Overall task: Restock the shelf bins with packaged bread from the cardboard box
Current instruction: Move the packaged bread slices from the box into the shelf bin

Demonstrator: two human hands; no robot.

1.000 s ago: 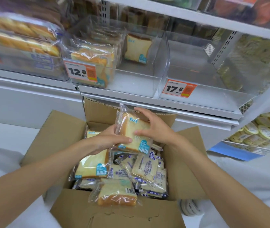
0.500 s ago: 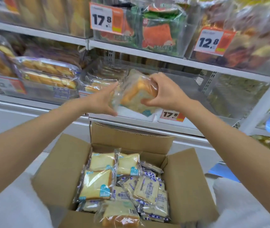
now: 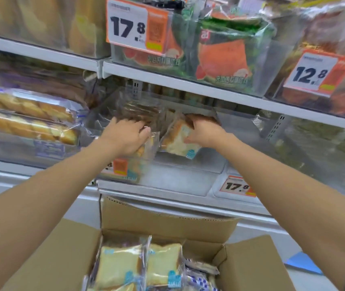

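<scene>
Both my hands reach into a clear shelf bin [image 3: 180, 181] on the middle shelf. My right hand [image 3: 204, 131] grips a wrapped slice of bread [image 3: 177, 141] with a teal label, tilted inside the bin. My left hand [image 3: 128, 135] rests on the stack of bread packs [image 3: 146, 148] at the bin's left side, fingers curled over the wrappers. Below, the open cardboard box [image 3: 167, 221] holds several more wrapped bread slices [image 3: 121, 267], standing upright at its back.
Long bread loaves in a bin [image 3: 26, 120] sit to the left. An upper shelf holds red-and-green packs [image 3: 224, 57] with price tags 17.8 and 12.8. A clear bin [image 3: 272, 156] with a 17.8 tag stands to the right.
The wrapped bread went from the box up to the shelf and now sits inside the bin in my right hand. My left hand left it and moved onto the stacked packs.
</scene>
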